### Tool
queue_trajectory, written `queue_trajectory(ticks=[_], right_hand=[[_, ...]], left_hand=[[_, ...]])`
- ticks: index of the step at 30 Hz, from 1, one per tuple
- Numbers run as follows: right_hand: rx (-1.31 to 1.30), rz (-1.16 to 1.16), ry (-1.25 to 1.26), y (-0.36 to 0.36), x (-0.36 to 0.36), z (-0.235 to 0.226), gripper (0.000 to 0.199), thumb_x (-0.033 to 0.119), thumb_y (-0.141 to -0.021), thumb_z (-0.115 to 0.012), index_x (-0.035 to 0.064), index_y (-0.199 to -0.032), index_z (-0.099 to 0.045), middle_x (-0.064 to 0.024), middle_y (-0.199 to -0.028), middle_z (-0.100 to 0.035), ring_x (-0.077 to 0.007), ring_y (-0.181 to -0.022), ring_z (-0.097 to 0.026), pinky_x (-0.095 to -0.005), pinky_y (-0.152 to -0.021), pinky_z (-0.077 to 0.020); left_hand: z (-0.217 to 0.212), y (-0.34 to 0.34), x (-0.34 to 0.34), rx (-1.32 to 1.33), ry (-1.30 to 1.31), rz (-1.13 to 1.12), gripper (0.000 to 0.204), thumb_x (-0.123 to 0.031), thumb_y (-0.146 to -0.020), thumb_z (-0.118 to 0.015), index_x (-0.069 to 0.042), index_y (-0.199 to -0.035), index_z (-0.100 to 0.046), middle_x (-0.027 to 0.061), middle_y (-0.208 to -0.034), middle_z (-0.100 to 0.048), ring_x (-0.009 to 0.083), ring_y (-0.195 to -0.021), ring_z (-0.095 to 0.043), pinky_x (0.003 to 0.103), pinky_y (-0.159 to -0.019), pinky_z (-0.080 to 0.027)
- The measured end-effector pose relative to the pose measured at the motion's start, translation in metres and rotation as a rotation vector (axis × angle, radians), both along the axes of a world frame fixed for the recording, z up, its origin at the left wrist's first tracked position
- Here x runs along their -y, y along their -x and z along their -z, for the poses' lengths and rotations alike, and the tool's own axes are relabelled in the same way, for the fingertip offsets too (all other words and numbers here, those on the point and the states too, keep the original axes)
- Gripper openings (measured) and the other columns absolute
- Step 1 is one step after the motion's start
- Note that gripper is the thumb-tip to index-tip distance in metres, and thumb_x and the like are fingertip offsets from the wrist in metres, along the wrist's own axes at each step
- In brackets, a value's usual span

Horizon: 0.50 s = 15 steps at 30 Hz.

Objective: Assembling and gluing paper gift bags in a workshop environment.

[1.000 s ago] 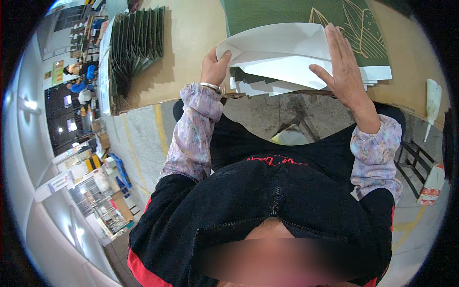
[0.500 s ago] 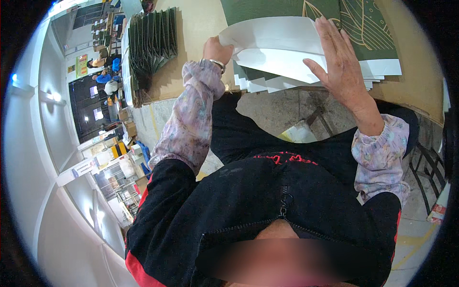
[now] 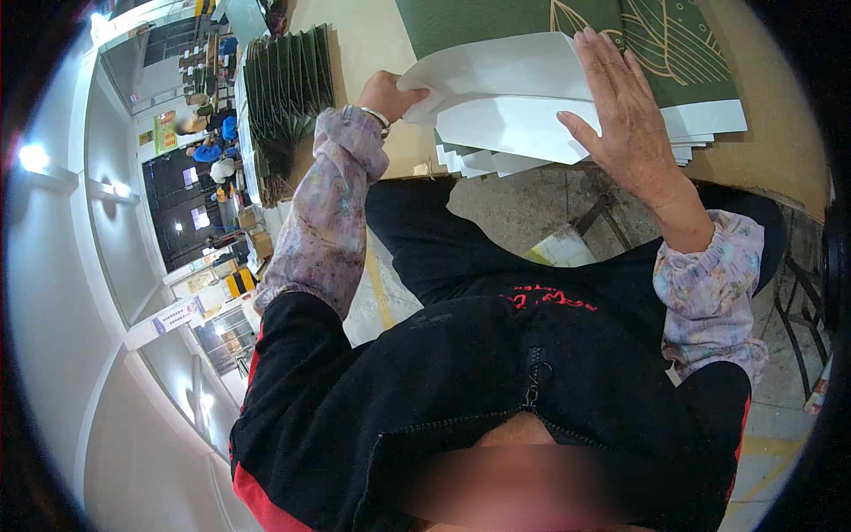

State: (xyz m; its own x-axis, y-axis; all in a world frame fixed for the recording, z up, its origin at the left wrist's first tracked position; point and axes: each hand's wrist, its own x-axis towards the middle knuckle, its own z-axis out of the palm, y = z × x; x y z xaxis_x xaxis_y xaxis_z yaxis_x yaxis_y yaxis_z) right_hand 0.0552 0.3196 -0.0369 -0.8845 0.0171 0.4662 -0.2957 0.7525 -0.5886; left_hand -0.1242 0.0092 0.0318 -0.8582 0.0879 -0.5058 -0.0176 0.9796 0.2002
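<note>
Head view: pinched curved white paper sheet [image 3: 514,111] in left hand [image 3: 392,95], rested flat right hand [image 3: 628,124] on right end, over green paper stack [image 3: 496,18] on tan tabletop [image 3: 368,44]; seemed light, bendable, best edge-held.

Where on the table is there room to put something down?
Beyond the left hand, bare table lies between the folded green stack and the green sheets; another patch is right of the sheets. The middle is crowded with white paper and the right hand.
</note>
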Motion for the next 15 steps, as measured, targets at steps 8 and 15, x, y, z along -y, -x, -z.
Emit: queue_trajectory(ticks=[8, 15], right_hand=[[0.023, 0.008, -0.037, 0.003, 0.005, -0.003, 0.074, 0.026, -0.087, -0.063, 0.0022, -0.147, -0.027, -0.0192, -0.148, -0.034, -0.0328, -0.138, -0.033, -0.046, -0.116, -0.0226], [-0.014, 0.042, -0.059, 0.007, 0.006, 0.004, 0.076, 0.025, -0.087, -0.064, 0.0014, -0.148, -0.024, -0.0197, -0.149, -0.033, -0.0321, -0.138, -0.033, -0.0458, -0.116, -0.0222]], left_hand=[[0.008, -0.021, -0.053, -0.312, 0.643, 0.668, 0.026, -0.02, -0.075, -0.062, 0.0, -0.088, -0.071, 0.0222, -0.085, -0.068, 0.0373, -0.082, -0.067, 0.044, -0.076, -0.054], [-0.012, -0.024, -0.027, -0.136, 0.179, 0.689, 0.03, -0.019, -0.074, -0.063, 0.003, -0.094, -0.068, 0.0186, -0.083, -0.069, 0.0307, -0.071, -0.069, 0.04, -0.07, -0.056]])
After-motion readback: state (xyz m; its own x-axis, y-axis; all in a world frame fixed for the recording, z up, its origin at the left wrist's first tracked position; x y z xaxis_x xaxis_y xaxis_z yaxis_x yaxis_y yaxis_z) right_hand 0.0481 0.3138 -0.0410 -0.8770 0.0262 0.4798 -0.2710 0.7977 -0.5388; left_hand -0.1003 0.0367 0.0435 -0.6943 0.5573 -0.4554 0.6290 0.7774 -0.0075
